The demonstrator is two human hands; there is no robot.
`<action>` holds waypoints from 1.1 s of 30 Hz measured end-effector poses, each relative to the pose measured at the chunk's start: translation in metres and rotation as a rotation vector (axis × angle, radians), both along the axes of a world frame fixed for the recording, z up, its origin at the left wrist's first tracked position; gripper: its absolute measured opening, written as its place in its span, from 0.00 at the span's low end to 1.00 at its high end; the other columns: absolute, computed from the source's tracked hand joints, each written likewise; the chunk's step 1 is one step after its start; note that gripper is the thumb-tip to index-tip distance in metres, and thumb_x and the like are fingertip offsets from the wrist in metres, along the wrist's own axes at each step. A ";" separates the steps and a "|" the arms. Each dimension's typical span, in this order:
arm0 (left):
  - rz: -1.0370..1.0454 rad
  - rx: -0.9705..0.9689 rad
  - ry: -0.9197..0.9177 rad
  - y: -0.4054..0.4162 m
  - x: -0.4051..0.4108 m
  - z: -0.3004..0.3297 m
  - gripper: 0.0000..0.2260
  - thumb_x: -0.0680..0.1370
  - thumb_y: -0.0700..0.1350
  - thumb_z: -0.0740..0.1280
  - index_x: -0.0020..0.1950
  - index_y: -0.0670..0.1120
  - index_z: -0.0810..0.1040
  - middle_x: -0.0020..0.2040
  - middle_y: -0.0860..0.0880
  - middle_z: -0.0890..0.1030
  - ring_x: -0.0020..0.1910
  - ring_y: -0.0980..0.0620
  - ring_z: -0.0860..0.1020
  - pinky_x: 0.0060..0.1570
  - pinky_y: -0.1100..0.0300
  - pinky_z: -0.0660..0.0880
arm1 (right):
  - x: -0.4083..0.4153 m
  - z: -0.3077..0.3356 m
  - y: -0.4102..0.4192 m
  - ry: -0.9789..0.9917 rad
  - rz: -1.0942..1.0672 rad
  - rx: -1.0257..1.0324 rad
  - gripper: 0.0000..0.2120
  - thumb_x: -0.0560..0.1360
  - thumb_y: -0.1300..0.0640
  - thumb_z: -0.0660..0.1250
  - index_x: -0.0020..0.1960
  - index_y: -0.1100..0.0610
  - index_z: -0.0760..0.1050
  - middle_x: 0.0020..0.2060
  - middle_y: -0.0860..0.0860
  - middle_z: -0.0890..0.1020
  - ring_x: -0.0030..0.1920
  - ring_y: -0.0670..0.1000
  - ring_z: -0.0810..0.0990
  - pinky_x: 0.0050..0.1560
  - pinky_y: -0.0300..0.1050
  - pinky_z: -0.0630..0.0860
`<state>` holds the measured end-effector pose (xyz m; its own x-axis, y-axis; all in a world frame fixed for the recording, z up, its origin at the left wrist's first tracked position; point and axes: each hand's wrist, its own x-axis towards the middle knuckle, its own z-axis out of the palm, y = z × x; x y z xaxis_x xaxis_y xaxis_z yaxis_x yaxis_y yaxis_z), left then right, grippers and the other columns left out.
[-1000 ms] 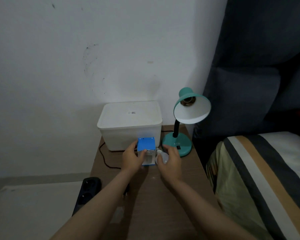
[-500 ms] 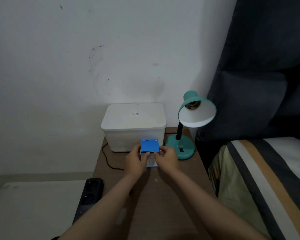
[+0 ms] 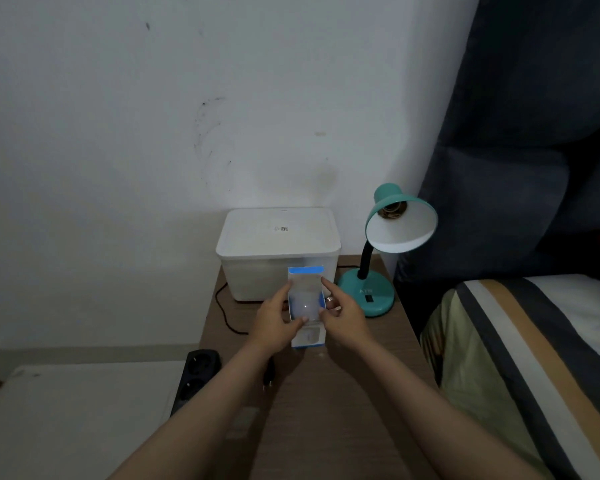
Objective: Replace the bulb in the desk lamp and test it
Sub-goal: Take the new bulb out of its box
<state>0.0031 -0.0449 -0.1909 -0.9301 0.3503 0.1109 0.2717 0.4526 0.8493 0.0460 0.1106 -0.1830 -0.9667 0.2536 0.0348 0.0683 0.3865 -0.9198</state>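
Observation:
A teal desk lamp (image 3: pixel 368 294) stands at the back right of the wooden bedside table (image 3: pixel 326 393). Its shade (image 3: pixel 404 225) faces me and the brass socket (image 3: pixel 392 211) looks empty. My left hand (image 3: pixel 274 322) grips a blue and white bulb box (image 3: pixel 309 337) in front of me. The box's top flap (image 3: pixel 305 271) is lifted, and a white bulb (image 3: pixel 305 306) shows in the opening. My right hand (image 3: pixel 345 318) is at the box's right side with its index finger on the flap. A bulb's metal screw base (image 3: pixel 330 299) sticks out between its fingers.
A white lidded plastic bin (image 3: pixel 278 237) stands against the wall behind the box. A black cord (image 3: pixel 224 313) runs down the table's left side. A black power strip (image 3: pixel 198 375) lies on the left and a plug (image 3: pixel 269 375) under my left forearm. A striped bed (image 3: pixel 534 358) is on the right.
The box's blue flap has been raised and the box tipped toward me, so the white bulb inside now shows. My right hand has moved from beside the box onto its flap.

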 end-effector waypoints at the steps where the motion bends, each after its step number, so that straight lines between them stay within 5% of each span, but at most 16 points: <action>1: -0.033 0.002 -0.026 -0.003 -0.002 0.001 0.36 0.70 0.46 0.74 0.74 0.51 0.60 0.63 0.51 0.75 0.58 0.53 0.76 0.52 0.59 0.77 | 0.000 0.002 0.001 -0.011 0.013 0.005 0.30 0.75 0.66 0.63 0.72 0.46 0.63 0.34 0.47 0.72 0.33 0.44 0.72 0.35 0.35 0.74; 5: -0.124 -0.038 -0.151 -0.008 -0.008 0.010 0.41 0.69 0.44 0.75 0.76 0.50 0.56 0.69 0.49 0.71 0.62 0.52 0.73 0.55 0.56 0.77 | -0.002 0.007 0.007 -0.077 0.066 0.136 0.30 0.76 0.63 0.64 0.74 0.48 0.60 0.35 0.49 0.73 0.34 0.44 0.72 0.35 0.34 0.74; 8: -0.173 -0.048 -0.249 -0.009 -0.011 0.015 0.42 0.69 0.42 0.75 0.76 0.50 0.54 0.68 0.48 0.72 0.60 0.53 0.74 0.50 0.64 0.76 | -0.004 0.011 0.010 -0.076 0.087 0.248 0.28 0.75 0.60 0.66 0.73 0.50 0.62 0.38 0.48 0.73 0.36 0.42 0.72 0.34 0.29 0.69; 11: -0.191 -0.058 -0.297 -0.011 -0.016 0.015 0.43 0.69 0.43 0.76 0.76 0.50 0.53 0.65 0.47 0.74 0.58 0.52 0.75 0.53 0.60 0.76 | -0.006 0.015 0.010 0.038 0.084 0.401 0.26 0.73 0.57 0.69 0.69 0.52 0.67 0.48 0.50 0.73 0.43 0.44 0.73 0.43 0.34 0.73; 15: -0.194 -0.046 -0.353 -0.010 -0.017 0.014 0.42 0.70 0.41 0.74 0.76 0.50 0.51 0.57 0.49 0.74 0.48 0.57 0.76 0.37 0.69 0.76 | -0.016 0.023 0.010 0.006 0.182 0.467 0.23 0.71 0.55 0.72 0.64 0.53 0.73 0.56 0.51 0.79 0.53 0.46 0.76 0.56 0.42 0.75; 23: -0.188 -0.036 -0.333 -0.013 -0.018 0.011 0.42 0.70 0.41 0.75 0.76 0.51 0.53 0.65 0.47 0.72 0.46 0.59 0.75 0.32 0.73 0.73 | -0.036 0.045 0.000 -0.201 0.285 0.674 0.24 0.65 0.52 0.77 0.58 0.56 0.76 0.51 0.51 0.80 0.51 0.51 0.78 0.48 0.45 0.76; 27: -0.192 -0.023 -0.354 -0.013 -0.018 0.011 0.40 0.70 0.39 0.75 0.75 0.52 0.55 0.55 0.54 0.74 0.45 0.58 0.75 0.33 0.72 0.74 | -0.039 0.045 -0.004 -0.201 0.262 0.764 0.18 0.63 0.50 0.77 0.47 0.54 0.73 0.47 0.52 0.80 0.46 0.52 0.78 0.40 0.45 0.74; 33: -0.170 0.007 -0.369 -0.014 -0.017 0.010 0.43 0.68 0.41 0.76 0.76 0.50 0.54 0.61 0.51 0.72 0.49 0.54 0.75 0.41 0.65 0.77 | -0.039 0.044 -0.007 -0.183 0.259 0.792 0.20 0.63 0.49 0.76 0.50 0.54 0.73 0.47 0.51 0.79 0.46 0.51 0.77 0.41 0.47 0.76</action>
